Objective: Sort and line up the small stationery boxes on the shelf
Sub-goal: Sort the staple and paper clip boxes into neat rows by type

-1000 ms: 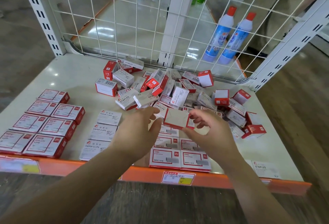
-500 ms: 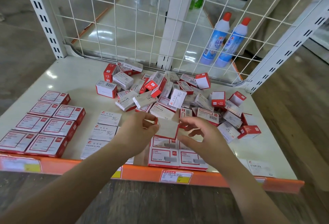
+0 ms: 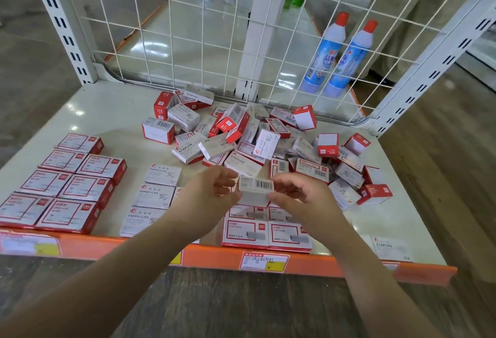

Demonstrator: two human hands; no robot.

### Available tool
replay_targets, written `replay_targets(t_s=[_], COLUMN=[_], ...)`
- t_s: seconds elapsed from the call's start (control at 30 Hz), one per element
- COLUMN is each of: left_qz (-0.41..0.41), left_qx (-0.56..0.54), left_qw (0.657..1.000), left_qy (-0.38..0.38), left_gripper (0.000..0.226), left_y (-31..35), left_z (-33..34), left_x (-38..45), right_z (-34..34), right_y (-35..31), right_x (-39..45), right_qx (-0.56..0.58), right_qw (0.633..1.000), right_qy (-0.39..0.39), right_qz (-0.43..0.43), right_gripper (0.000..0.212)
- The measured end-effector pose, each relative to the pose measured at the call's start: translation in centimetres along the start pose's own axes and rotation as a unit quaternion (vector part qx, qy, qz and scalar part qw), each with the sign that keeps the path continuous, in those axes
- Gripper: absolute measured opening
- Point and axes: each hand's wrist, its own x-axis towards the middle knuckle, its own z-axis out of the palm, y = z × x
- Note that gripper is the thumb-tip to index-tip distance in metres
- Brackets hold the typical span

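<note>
Because I had the small box [image 3: 256, 186] turned barcode side up, I could not read its front, and my worry was that I would guess its kind wrongly and set it in the wrong row. I held it in the air above the shelf [image 3: 112, 112], over the front middle, just above the red-framed staple boxes [image 3: 265, 233] lined up at the orange front edge [image 3: 214, 255]. My left hand [image 3: 208, 198] pinched its left end between thumb and fingertips, and my right hand [image 3: 302, 198] pinched its right end the same way; both were closed only as far as the box's narrow ends, the other fingers loosely curled, neither hand touching anything else. That light, two-ended pinch looked risky to me: if one hand let go while I turned the box over, it could slip down onto the staple boxes below and knock them out of line. The loose heap [image 3: 257, 139] lay just behind my knuckles toward the back middle and right, so a reach made too low could have toppled more boxes forward. The paper clip boxes [image 3: 158, 194] sat in a column left of my left hand, and the larger red boxes [image 3: 61, 184] filled the front left corner, both near enough for a careless sweep of my forearm to disturb.
</note>
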Motion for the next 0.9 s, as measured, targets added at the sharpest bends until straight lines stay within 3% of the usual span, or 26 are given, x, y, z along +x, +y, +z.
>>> replay_targets(t_s=[0.07,0.2,0.27,0.37,0.5,0.7,0.9], left_qz=[-0.019,-0.083,-0.099,-0.117,-0.132,-0.138,-0.110], left_qx=[-0.006,-0.026,-0.015,0.006,0.004,-0.096,-0.135], left_qw=[1.000,0.996,0.995,0.993,0.991,0.984,0.982], left_qy=[0.008,0.022,0.022,0.025,0.038,0.063,0.074], left_gripper=[0.026,0.012,0.026,0.038,0.031,0.009,0.009], left_y=[0.1,0.3,0.2,0.3,0.2,0.0,-0.1], left_z=[-0.1,-0.1,-0.1,0.0,0.0,-0.1,-0.1], left_x=[0.1,0.3,0.6,0.7,0.7,0.4,0.0], right_z=[0.2,0.7,1.1,1.7,2.1,1.9,1.3], right_y=[0.1,0.3,0.4,0.4,0.0,0.4,0.9], right_x=[-0.1,-0.5,-0.7,-0.8,-0.8,-0.8,-0.1], right_qx=[-0.031,-0.144,-0.178,-0.185,-0.206,-0.153,-0.098], right_qw=[0.999,0.982,0.969,0.960,0.953,0.982,0.993], right_qy=[0.037,0.087,0.103,0.121,0.121,0.060,0.055], right_qz=[-0.020,-0.086,-0.135,-0.170,-0.189,-0.096,-0.021], right_gripper=[0.019,0.019,0.021,0.026,0.024,0.031,0.034])
